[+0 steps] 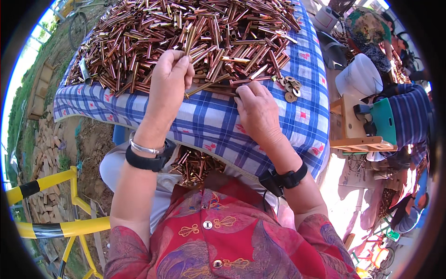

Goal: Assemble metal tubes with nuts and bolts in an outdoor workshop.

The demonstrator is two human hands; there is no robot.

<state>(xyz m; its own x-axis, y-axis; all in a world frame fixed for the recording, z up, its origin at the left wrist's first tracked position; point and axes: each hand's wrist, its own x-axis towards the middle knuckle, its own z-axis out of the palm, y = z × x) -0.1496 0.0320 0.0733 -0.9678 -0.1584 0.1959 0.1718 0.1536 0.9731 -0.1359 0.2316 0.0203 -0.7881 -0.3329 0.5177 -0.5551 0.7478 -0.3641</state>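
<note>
A large heap of copper-coloured metal tubes [134, 42] covers the far part of the table. My left hand [169, 76] is closed in a pinch on a slender gold-coloured metal tube [189, 43], which points up over the heap. By the heap's near edge, my right hand [258, 107] has its fingers curled around the end of a darker metal tube [223, 91] lying on the cloth. Between the hands a gold-coloured rod with a flared end [197, 89] lies slantwise. Several flat ring washers [291, 88] are piled just right of my right hand.
A blue checked cloth [297, 121] covers the table. More tubes [197, 165] lie below its near edge, by my lap. Yellow-and-black railings [69, 228] stand at left. A white bucket [358, 76], a wooden chair [348, 123] and other people [409, 111] are at right.
</note>
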